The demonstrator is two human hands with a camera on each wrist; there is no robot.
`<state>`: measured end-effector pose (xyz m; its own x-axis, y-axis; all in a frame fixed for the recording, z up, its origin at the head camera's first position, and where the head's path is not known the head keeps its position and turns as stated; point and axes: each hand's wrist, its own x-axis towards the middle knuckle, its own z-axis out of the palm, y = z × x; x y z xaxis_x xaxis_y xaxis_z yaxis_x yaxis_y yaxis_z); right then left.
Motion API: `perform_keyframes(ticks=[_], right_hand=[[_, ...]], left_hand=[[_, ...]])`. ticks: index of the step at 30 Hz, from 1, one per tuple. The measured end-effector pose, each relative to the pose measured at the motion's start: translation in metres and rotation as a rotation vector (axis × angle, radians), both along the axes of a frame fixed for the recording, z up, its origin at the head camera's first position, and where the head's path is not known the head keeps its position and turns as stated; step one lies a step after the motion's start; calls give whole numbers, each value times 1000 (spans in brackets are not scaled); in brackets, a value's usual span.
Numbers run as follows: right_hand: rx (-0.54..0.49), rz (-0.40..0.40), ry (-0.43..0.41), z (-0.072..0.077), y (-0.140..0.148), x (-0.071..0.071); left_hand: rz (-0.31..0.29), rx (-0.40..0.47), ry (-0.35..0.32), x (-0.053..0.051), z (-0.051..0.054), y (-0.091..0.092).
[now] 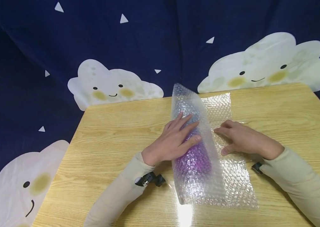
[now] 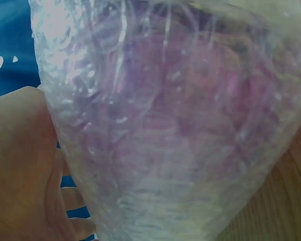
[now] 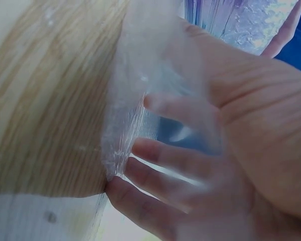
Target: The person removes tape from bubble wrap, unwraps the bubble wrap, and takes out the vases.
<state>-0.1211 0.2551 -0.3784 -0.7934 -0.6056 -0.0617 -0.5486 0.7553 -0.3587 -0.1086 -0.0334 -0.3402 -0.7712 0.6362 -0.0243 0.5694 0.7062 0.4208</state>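
Note:
A long object, purple (image 1: 195, 159) at its near part and bluish at its far part, lies inside clear bubble wrap (image 1: 235, 179); the layers blur its kind. My left hand (image 1: 172, 140) rests on top of the bundle with its fingers spread. To the right, my right hand (image 1: 242, 138) is over the flat loose flap of the wrap, thumb and fingers apart. In the right wrist view the fingers (image 3: 155, 150) touch a thin edge of the wrap, some seen through it. The wrapped bundle (image 2: 190, 120) fills most of the left wrist view.
The bundle lies on a light wooden table (image 1: 114, 135), reaching from near its back edge towards the front. Behind the table hangs a dark blue curtain (image 1: 143, 41) with white clouds. Black straps (image 1: 148, 179) with small devices sit on both sleeves.

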Motion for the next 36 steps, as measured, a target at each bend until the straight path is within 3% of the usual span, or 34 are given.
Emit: perform_keyframes(ticks=[36], right_hand=[[7,-12,-27,0,0,0]], left_hand=[[10,18,26,1,-5,-11]])
